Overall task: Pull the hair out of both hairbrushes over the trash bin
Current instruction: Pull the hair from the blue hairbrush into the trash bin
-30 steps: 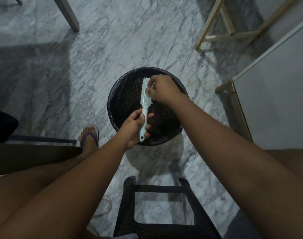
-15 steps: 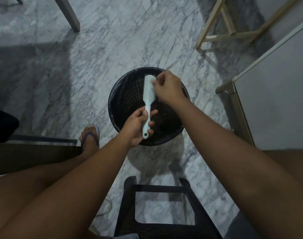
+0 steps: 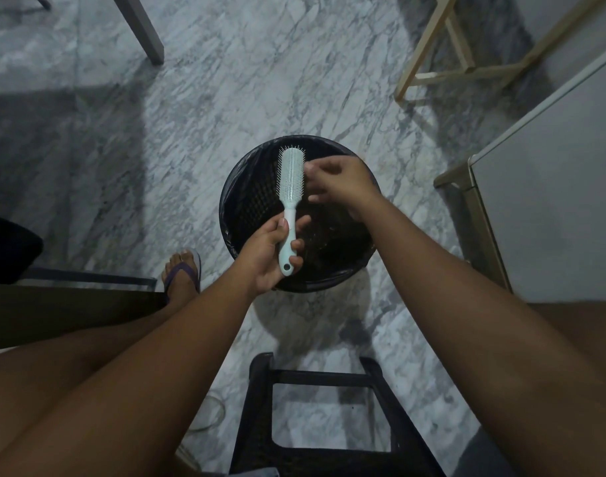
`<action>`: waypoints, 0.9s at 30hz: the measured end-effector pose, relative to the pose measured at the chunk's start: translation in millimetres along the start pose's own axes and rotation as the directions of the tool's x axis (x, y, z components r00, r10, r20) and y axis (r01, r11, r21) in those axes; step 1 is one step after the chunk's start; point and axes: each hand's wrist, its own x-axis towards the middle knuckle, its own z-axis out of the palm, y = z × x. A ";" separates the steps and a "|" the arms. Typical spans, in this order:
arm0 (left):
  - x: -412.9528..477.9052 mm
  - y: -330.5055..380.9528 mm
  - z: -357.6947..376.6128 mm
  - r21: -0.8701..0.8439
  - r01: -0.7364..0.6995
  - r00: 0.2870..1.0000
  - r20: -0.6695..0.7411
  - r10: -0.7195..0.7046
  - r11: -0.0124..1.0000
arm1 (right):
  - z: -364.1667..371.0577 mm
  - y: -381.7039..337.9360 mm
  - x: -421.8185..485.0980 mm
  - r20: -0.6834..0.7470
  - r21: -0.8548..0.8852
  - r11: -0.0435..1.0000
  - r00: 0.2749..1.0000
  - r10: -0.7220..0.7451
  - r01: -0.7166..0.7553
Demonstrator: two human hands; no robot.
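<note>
Left hand [image 3: 272, 251] wrapped around the handle of the pale mint-green plastic hairbrush [image 3: 289, 194], held upright-tilted over the round black lined trash bin [image 3: 250, 187]. Right hand [image 3: 341, 184], just beside the bristle head, has its fingers loosely bunched; whether they pinch hair cannot be told. Good practice: keep the brush above the bin opening and draw strands along the bristles. Half a second earlier, the right hand touched the bristles; it has drawn slightly away.

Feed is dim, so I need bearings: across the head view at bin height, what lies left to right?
Foot in purple flip-flop → left hand gripping the pale blue plastic hairbrush → right hand over the round black trash bin → white cabinet.
</note>
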 end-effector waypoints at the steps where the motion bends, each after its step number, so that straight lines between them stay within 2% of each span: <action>1: 0.3 0.3 0.4 0.005 0.001 1.000 0.003 -0.001 1.000 | -1.0 3.2 -2.6 0.051 -0.066 0.998 0.999 -0.003 0.006; 3: 1.0 0.6 1.1 0.024 0.003 1.000 0.000 -0.003 1.000 | -1.2 6.0 -4.6 0.075 -0.161 0.986 0.997 -0.023 0.035; 11: 2.5 0.8 -1.2 0.014 -0.003 1.000 0.015 0.003 1.000 | -0.9 -1.9 0.3 0.054 -0.145 0.988 0.997 -0.051 0.058; 13: 3.8 2.3 -0.4 0.001 -0.003 0.999 0.034 0.003 1.000 | 1.0 -2.4 2.4 -0.014 -0.113 0.992 0.999 -0.049 0.047; 16: 3.9 3.0 -2.6 -0.009 -0.002 0.999 0.044 0.002 1.000 | -1.5 -4.7 9.8 -0.213 0.050 0.999 0.977 0.000 0.011; 17: 3.5 2.6 -4.3 -0.008 -0.002 0.999 0.042 0.002 1.000 | -2.9 -5.2 11.8 -0.238 0.072 0.997 0.971 0.016 0.001; 20: 3.3 0.1 -7.7 0.004 0.009 0.999 0.035 -0.009 1.000 | -0.6 -4.8 10.6 -0.152 0.015 0.999 0.988 0.040 -0.038; 27: 1.7 -1.9 -5.7 -0.015 0.018 0.999 0.046 -0.017 1.000 | 3.6 -1.1 4.8 0.096 0.044 0.995 0.992 0.082 -0.086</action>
